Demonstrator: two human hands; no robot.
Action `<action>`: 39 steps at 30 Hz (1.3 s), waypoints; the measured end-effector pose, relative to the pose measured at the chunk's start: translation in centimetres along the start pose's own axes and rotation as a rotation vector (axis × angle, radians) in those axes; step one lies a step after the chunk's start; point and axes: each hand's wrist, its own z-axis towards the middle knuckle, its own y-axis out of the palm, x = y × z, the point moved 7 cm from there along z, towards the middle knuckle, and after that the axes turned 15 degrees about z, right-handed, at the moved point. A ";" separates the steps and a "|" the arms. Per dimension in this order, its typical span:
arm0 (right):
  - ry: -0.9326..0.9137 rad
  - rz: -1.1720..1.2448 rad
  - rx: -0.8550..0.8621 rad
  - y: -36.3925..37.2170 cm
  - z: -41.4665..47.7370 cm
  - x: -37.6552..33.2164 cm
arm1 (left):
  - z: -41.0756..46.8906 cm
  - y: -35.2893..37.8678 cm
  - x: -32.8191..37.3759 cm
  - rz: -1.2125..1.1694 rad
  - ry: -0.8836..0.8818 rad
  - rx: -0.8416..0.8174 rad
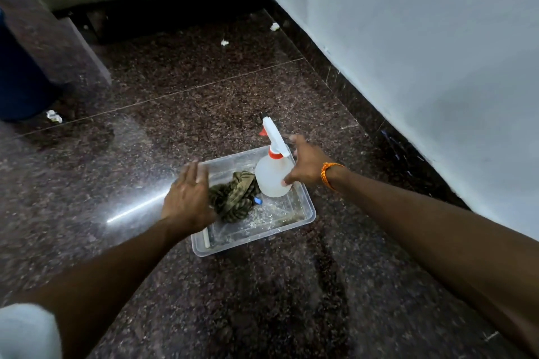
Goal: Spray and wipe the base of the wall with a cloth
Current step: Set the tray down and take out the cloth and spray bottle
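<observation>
A clear plastic tub (pixel 303 220) sits on the dark granite floor. Inside stand a white spray bottle (pixel 272 173) with a red collar and trigger, and a crumpled olive-green cloth (pixel 234 199). My left hand (pixel 188 198) hovers over the tub's left side, fingers spread, just beside the cloth. My right hand (pixel 307 165), with an orange thread on the wrist, is open at the bottle's right side, thumb touching its body. The dark base of the wall (pixel 358 108) runs along the right under the pale painted wall (pixel 423 38).
Small white paper scraps (pixel 224 42) lie on the floor near the far corner, and another scrap (pixel 54 116) lies at the left. A blue bin (pixel 20 79) stands at far left beside a granite slab (pixel 55 38). A dark recess runs along the back.
</observation>
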 end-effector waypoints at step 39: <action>-0.087 0.572 0.642 -10.5 -8.3 -0.9 | 6.7 -15.9 9.0 -0.205 0.063 0.286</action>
